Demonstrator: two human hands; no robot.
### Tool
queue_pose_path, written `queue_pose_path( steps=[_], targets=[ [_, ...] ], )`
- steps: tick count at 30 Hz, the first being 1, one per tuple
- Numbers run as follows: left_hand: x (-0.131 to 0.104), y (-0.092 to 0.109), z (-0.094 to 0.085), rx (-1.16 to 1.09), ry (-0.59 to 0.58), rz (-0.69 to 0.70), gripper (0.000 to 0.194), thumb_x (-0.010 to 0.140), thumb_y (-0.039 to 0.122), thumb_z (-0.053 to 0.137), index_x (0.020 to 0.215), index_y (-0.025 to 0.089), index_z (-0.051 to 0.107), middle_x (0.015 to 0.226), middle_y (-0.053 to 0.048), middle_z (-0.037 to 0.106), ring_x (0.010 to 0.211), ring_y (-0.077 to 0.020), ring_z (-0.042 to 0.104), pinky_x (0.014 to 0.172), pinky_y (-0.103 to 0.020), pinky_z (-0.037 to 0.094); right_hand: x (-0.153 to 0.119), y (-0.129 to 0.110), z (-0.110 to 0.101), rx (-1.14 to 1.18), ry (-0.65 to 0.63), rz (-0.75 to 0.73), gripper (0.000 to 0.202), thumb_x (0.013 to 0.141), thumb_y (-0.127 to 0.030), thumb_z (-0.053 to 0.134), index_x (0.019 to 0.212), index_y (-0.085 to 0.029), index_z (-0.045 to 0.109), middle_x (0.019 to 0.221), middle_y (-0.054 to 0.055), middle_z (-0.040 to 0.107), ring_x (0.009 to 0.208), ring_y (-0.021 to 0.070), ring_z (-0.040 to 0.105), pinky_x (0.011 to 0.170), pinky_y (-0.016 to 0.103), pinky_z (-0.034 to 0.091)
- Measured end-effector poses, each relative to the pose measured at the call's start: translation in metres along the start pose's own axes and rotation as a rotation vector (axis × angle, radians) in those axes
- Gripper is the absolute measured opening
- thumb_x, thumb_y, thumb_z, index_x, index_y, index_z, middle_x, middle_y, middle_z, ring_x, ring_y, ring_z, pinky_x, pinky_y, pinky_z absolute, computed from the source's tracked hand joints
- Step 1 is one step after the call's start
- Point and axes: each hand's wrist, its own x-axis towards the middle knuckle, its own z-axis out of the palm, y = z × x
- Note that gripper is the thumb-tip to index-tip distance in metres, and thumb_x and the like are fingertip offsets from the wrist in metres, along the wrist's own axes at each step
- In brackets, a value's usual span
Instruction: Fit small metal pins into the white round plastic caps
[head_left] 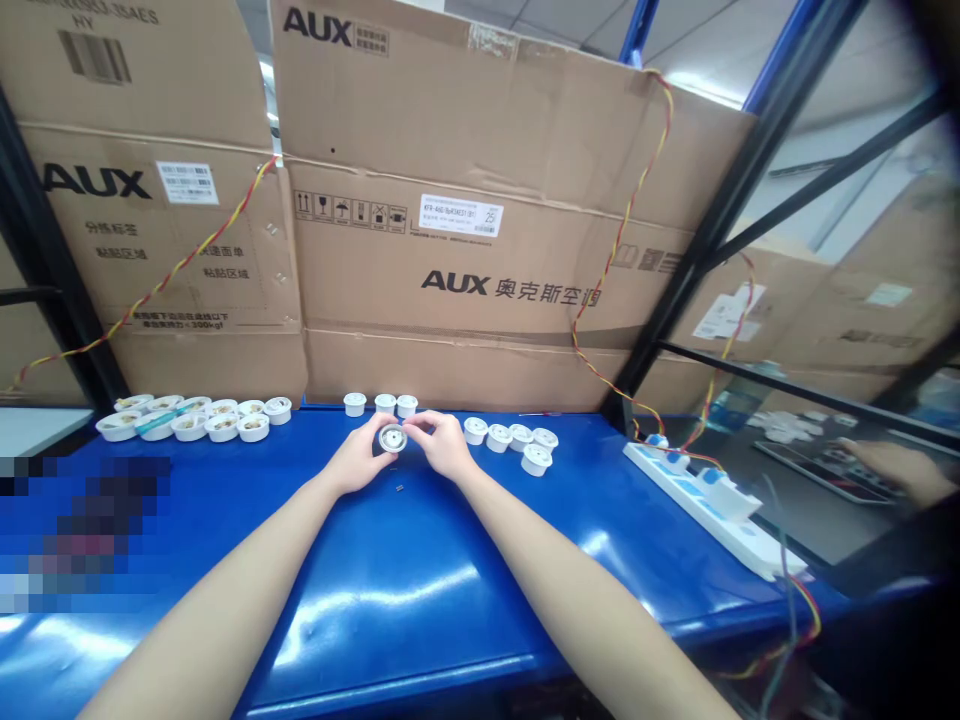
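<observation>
Both my hands meet over the middle of the blue table. My left hand is closed around a small round white cup, its open side or face turned toward me, with grey and dark detail inside. My right hand pinches at the cup's right rim; whether its fingertips hold some small part there I cannot make out. Just below the hands a tiny dark piece lies on the blue tabletop. Behind the hands stand three white cups, and several more white cups stand to the right.
At the left, several white cups with contents stand in rows, a teal tool-like stick across them. A white power strip with plugs lies at the right edge. Cardboard walls the back. Another person's hand is beyond the right frame.
</observation>
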Motion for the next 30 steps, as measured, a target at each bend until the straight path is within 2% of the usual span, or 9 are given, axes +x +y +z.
queue_pose_path(
  steps=[6, 14, 19, 30],
  targets=[
    [-0.0009, 0.0020, -0.0007, -0.034, -0.041, -0.011, 0.041, 0.076, 0.026, 0.063, 0.116, 0.022, 0.055, 0.115, -0.004, 0.066, 0.102, -0.0231, 0.064, 0.089, -0.034, 0.049, -0.0029, -0.0052, -0.0006, -0.086, -0.074, -0.074, 0.016, 0.081, -0.032, 0.064, 0.082, -0.019, 0.072, 0.081, 0.003, 0.066, 0.073, 0.0148, 0.057, 0.072, 0.027, 0.043],
    [-0.0015, -0.0011, 0.0014, -0.027, -0.055, -0.032, 0.045, 0.077, 0.028, 0.065, 0.120, 0.023, 0.055, 0.116, -0.004, 0.067, 0.097, -0.0224, 0.065, 0.085, -0.033, 0.050, -0.0040, -0.0059, -0.0002, -0.082, -0.063, -0.104, 0.015, 0.082, -0.032, 0.064, 0.080, -0.018, 0.070, 0.078, 0.002, 0.064, 0.071, 0.0134, 0.055, 0.070, 0.026, 0.042],
    [-0.0022, -0.0025, 0.0009, -0.060, -0.033, -0.001, 0.055, 0.076, 0.026, 0.065, 0.128, 0.024, 0.049, 0.126, -0.005, 0.062, 0.110, -0.0235, 0.062, 0.094, -0.035, 0.048, -0.0036, -0.0063, 0.0002, -0.062, -0.101, -0.092, 0.013, 0.080, -0.031, 0.066, 0.079, -0.019, 0.071, 0.077, 0.001, 0.064, 0.071, 0.0137, 0.056, 0.070, 0.026, 0.043],
    [-0.0034, -0.0011, 0.0006, -0.125, -0.031, -0.027, 0.056, 0.076, 0.027, 0.066, 0.128, 0.024, 0.046, 0.116, -0.005, 0.067, 0.097, -0.0221, 0.066, 0.087, -0.035, 0.050, -0.0022, -0.0035, -0.0037, 0.040, -0.140, -0.013, 0.016, 0.079, -0.032, 0.067, 0.082, -0.017, 0.073, 0.083, 0.003, 0.069, 0.075, 0.0152, 0.059, 0.074, 0.028, 0.044]
  ],
)
